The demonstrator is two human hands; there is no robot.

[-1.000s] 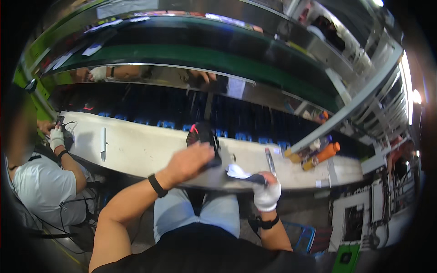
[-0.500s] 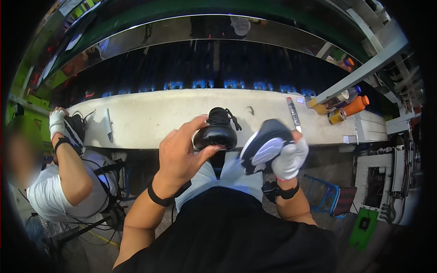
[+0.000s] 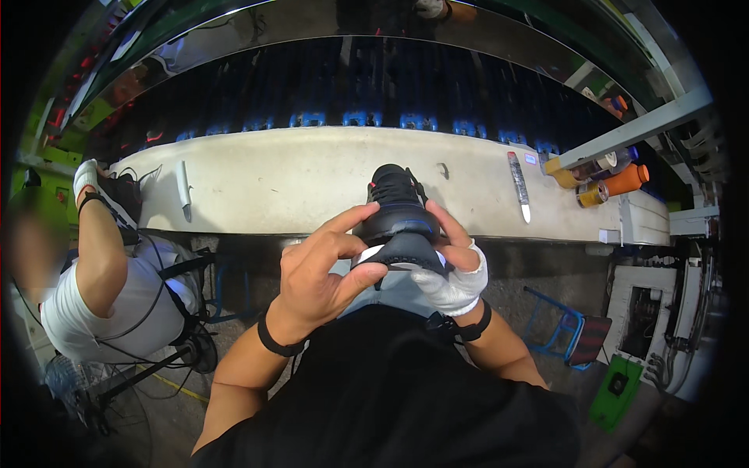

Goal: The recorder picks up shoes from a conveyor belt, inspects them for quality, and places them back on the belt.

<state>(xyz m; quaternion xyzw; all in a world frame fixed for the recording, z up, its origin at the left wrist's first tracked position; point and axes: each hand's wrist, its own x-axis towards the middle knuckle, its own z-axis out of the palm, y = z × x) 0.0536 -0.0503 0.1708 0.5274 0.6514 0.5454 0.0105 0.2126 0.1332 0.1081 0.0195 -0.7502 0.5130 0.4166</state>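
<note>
A black lace-up shoe upper (image 3: 394, 221) is held up in front of me at the bench's near edge, its toe pointing away. Against its heel end lies a black and white shoe sole (image 3: 406, 248), nearer to my body. My bare left hand (image 3: 318, 271) grips both pieces from the left, thumb on the sole and forefinger along the upper. On the other side my right hand (image 3: 459, 282), in a white glove with bare fingertips, is closed round the sole, with fingers also against the upper. The palms and the far underside of the shoe are hidden.
A long pale bench (image 3: 273, 175) runs across, with a row of dark blue-footed parts behind it. On it lie a wrapped-handle knife (image 3: 518, 186) and a grey-white blade-like tool (image 3: 183, 189). Bottles and a can (image 3: 593, 194) stand right. A co-worker (image 3: 117, 312) sits left.
My right hand has brought the sole leftward from the right side against the upper. The left hand has shifted slightly right, and both hands now hold the two pieces together.
</note>
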